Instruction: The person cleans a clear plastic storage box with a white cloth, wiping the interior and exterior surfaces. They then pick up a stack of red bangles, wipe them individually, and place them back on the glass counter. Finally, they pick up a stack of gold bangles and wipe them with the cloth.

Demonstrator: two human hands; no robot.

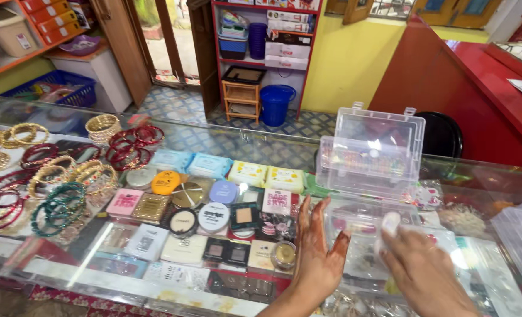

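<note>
A left hand (318, 252), fingers spread flat, steadies an open clear plastic box (369, 176) on a glass counter (226, 147). The right hand (416, 267), fingers curled around a small white object (389, 223), reaches just inside the box; placing it likely calls for a careful release.

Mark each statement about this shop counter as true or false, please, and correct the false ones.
1. The clear plastic box on the glass counter has its lid raised. True.
2. The left hand is closed in a fist. False: its palm is open and its fingers are stretched beside the box.
3. The right hand holds a small white object at the fingertips. True.
4. The round blue plastic bucket stands on the counter. False: it stands on the floor by the red shelf.
5. Red and gold bangles lie at the far right of the display. False: they lie on the left.
</note>
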